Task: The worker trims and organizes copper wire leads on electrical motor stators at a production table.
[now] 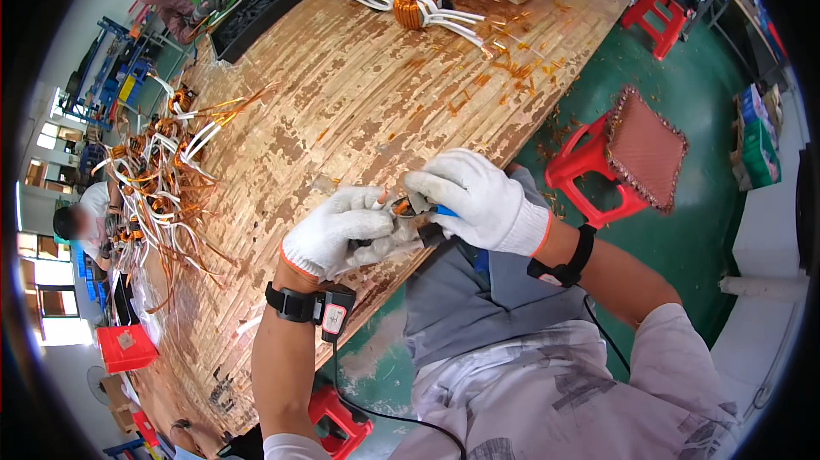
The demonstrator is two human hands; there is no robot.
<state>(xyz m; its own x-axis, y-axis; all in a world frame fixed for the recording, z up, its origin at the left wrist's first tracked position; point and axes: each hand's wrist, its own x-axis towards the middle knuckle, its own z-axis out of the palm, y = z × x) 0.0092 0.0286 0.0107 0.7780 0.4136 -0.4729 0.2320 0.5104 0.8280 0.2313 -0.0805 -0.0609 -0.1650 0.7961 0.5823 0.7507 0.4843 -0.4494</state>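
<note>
Both hands wear white work gloves with orange cuffs and meet at the table's near edge. My left hand (346,228) is closed on a small copper-wound coil (401,207), mostly hidden by the gloves. From the right, my right hand (485,200) is closed on a blue-handled tool (445,210), brought up against the coil. The tool's working end cannot be made out clearly.
The worn wooden table (325,110) carries a pile of coils with white leads (162,178) at left and finished-looking orange coils (414,9) at the far side. Copper scraps (512,71) lie about. A red stool (589,169) with cushion (647,150) stands right. Two people work at left.
</note>
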